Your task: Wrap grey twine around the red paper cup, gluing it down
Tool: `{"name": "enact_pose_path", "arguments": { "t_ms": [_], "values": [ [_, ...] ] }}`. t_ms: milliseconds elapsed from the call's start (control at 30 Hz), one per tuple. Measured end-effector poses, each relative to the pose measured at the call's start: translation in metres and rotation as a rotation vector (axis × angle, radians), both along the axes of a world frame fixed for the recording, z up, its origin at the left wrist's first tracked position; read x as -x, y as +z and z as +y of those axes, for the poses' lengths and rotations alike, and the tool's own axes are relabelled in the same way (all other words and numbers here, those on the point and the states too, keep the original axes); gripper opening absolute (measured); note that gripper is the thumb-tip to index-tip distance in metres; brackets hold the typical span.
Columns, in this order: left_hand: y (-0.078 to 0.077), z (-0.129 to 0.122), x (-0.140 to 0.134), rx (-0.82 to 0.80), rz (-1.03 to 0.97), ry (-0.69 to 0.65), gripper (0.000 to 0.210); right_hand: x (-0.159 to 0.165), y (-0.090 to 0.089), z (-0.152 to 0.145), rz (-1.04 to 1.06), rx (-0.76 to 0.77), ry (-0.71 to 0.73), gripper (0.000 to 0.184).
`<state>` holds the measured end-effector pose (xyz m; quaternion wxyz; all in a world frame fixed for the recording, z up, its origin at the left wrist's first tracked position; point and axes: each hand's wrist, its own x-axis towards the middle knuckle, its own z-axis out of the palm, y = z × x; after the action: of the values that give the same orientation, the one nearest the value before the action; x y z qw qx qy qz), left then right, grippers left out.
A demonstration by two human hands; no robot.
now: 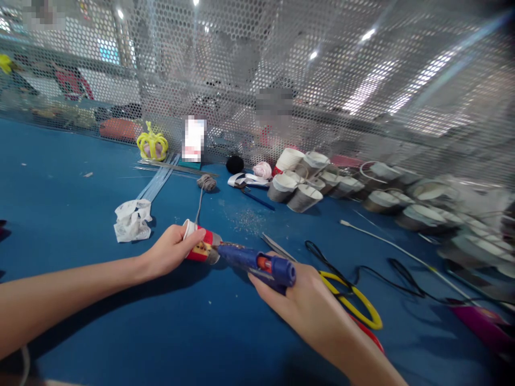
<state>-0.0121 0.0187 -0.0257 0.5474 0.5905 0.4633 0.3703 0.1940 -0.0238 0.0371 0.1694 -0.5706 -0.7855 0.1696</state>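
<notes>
My left hand (171, 247) grips a red paper cup (204, 252) lying on its side, its white rim toward the left and grey yarn wound around its base end. From the cup a grey strand runs up to a small ball of grey yarn (206, 183). My right hand (295, 292) is closed around a blue hot glue gun (249, 261), whose nozzle points left and meets or nearly meets the cup's side. Beside the right hand lie scissors with yellow and red handles (358, 305), partly hidden by the hand and wrist.
Several yarn-wrapped cups (304, 198) crowd the right back. Crumpled white paper (132, 221), clear glue sticks (159, 179), a yellow crown-shaped piece (153, 143), a black yarn ball (234, 164) and pliers (257, 200) lie beyond my hands. Cables (398, 244) cross the right; a perforated metal screen (225, 64) borders the blue table (161, 332).
</notes>
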Motion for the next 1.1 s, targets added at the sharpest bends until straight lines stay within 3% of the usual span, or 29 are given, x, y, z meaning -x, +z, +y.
{"name": "enact_pose_path", "arguments": {
  "t_ms": [167,1100],
  "values": [
    [-0.0008,-0.0004,-0.0012,-0.009,-0.047,-0.045,0.044,0.0003,-0.0013,0.0003,0.001,-0.021,-0.026,0.013],
    [-0.0031,-0.0044,-0.0007,-0.157,0.143,0.004,0.042,-0.0005,-0.0056,0.0065,0.133,0.089,-0.067,0.023]
  ]
}}
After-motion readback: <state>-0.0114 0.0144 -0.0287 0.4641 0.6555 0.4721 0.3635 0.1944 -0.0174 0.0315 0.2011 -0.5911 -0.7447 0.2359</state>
